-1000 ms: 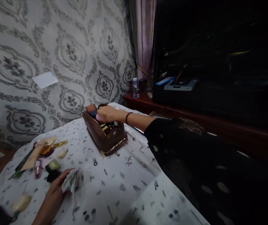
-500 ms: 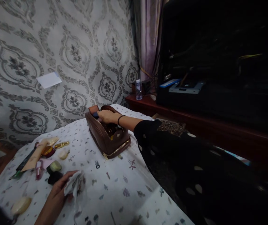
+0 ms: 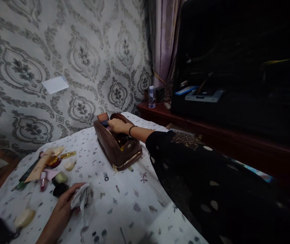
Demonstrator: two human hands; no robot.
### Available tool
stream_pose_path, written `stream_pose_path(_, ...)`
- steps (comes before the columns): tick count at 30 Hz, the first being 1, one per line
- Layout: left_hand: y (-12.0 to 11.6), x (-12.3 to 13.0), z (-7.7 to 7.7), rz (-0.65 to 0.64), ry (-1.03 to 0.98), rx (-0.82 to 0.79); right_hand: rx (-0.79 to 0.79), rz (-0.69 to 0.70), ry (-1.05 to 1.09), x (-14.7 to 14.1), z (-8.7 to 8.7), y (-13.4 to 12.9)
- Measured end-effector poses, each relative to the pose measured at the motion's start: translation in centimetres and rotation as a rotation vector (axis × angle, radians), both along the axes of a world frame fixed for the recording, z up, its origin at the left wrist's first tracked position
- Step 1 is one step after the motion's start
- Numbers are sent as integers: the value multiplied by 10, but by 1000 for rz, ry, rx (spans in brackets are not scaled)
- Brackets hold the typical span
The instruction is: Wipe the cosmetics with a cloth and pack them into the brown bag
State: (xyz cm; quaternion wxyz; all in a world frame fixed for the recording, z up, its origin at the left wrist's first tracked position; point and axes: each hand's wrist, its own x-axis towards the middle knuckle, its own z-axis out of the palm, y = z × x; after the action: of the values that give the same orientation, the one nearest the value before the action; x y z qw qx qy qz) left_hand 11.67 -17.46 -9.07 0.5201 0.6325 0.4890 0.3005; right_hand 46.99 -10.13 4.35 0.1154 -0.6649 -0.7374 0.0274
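Note:
My left hand [image 3: 63, 207] is closed around a crumpled white wipe [image 3: 82, 198] with grey smudges, low over the printed sheet. My right hand [image 3: 118, 125], with a dark band at the wrist, reaches into the open top of a brown cosmetic bag [image 3: 113, 154] with a gold zip. Its fingers are curled together inside the far end of the bag; what they hold, if anything, I cannot make out. Beside my left hand lie a black round item [image 3: 60, 190], a green-lidded jar [image 3: 60, 178] and a small pink bottle [image 3: 43, 180].
Further left are a beige tube [image 3: 38, 167], a gold tube [image 3: 68, 155] and several other cosmetics. A black bottle [image 3: 1, 230] and a cream oval item [image 3: 24, 218] lie at the lower left. Right of the bed stands a red-brown cabinet [image 3: 157, 113] with a clear bottle [image 3: 151, 98].
The view has shifted slightly. My right hand stays inside the bag and my left hand keeps hold of the wipe, both nearly still.

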Motion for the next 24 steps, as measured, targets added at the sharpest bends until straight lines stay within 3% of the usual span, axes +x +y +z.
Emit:
stream_pose_path(10, 5, -5, -7, -23, -11, -24, 28, -19, 68, 0, -2, -1)
stream_pose_path(19, 0, 1, 0, -26, -1, 8, -4, -16, 72, 1, -7, 11)
stream_pose_path(24, -1, 3, 4, -57, -5, 26, 31, -52, 79, 2, 0, 6)
